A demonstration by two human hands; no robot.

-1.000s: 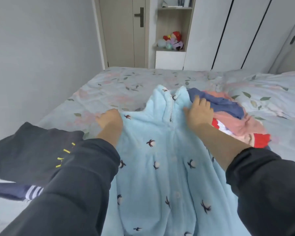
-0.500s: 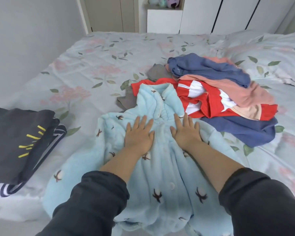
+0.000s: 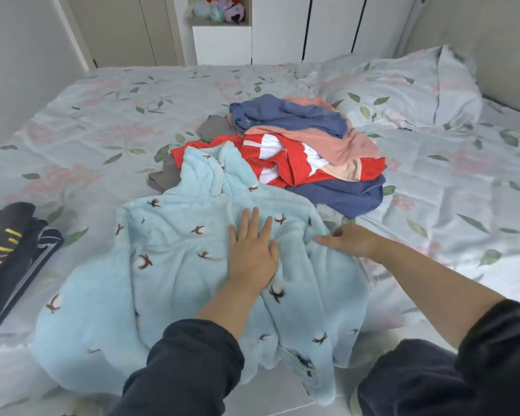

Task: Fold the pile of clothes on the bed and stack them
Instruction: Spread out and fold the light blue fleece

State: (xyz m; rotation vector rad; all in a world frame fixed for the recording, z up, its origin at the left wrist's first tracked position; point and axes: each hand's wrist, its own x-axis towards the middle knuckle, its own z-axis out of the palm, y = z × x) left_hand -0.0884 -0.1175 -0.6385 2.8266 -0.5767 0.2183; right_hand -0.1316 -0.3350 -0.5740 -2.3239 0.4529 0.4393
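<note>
Floral bedsheet [image 3: 102, 121] stretches open at far left; unfolded pile [image 3: 306, 151] crowds the collar of the blue fleece top [image 3: 174, 259] spread at the near edge, dark folded stack [image 3: 9, 250] to its left. My left hand [image 3: 252, 253] presses flat on it, fingers straight; my right hand [image 3: 353, 240] touches its right edge, and I cannot tell whether it pinches.

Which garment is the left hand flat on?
The light blue printed fleece top, spread at the near edge of the bed under the left hand. The red, pink and navy heap behind it is untouched.
</note>
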